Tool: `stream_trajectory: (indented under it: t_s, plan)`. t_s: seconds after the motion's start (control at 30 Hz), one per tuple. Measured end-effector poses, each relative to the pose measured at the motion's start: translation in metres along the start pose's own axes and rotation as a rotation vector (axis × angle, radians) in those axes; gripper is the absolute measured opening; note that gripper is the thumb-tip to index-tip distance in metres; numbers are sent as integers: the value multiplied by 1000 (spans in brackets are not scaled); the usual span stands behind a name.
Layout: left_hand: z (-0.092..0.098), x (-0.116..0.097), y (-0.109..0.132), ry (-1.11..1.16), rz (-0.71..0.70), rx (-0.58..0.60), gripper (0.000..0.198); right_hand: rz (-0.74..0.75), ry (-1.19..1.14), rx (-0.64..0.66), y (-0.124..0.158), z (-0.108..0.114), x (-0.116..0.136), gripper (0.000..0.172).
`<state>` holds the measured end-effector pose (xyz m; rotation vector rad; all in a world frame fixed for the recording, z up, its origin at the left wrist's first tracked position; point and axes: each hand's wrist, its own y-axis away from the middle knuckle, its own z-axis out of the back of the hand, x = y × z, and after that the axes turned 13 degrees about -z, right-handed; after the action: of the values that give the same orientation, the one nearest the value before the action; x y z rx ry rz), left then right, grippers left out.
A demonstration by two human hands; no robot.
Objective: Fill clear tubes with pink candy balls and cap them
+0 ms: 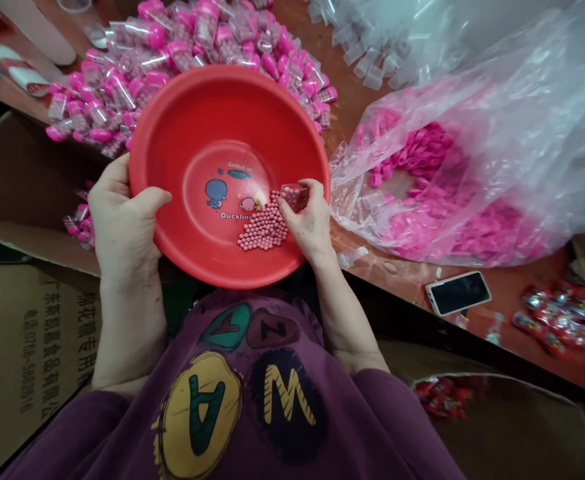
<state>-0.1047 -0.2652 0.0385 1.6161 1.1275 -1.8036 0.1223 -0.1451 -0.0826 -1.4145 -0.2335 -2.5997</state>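
A red plastic basin [172, 133] with a printed duckling picture is tilted towards me. My left hand [127, 207] grips its left rim, the thumb over the edge and the other fingers behind it. Small pink beads [265, 227] lie heaped in the lower right of the basin. Over them, inside the basin, my right hand [309, 217] is closed around a small clear plastic container [291, 195] with pink beads in it. Part of that container is hidden by my fingers and thumb.
Behind the basin is a pile of bead-filled bottles with pink caps [117, 87]. A clear plastic bag [452, 200] of pink pieces lies right, below loose clear containers [372, 63]. A phone [458, 293] and red packets [565, 313] are near the table edge. Cardboard boxes [27, 347] stand below.
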Motion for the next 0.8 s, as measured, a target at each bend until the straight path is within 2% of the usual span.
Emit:
stream_trajectory:
  t_s: [0.1, 0.33, 0.6, 0.8]
  plan:
    - [-1, -2, 1, -2, 8, -8, 60, -18, 6, -22, -2, -2, 4, 47]
    - [-1, -4, 2, 8, 20, -11, 57, 115, 12, -112, -6, 2, 7, 49]
    - [-3, -3, 2, 8, 22, -31, 58, 125, 24, -122, -16, -2, 4, 50]
    - [-3, -4, 2, 13, 30, -26, 58, 158, 39, -71, -21, 1, 2, 49]
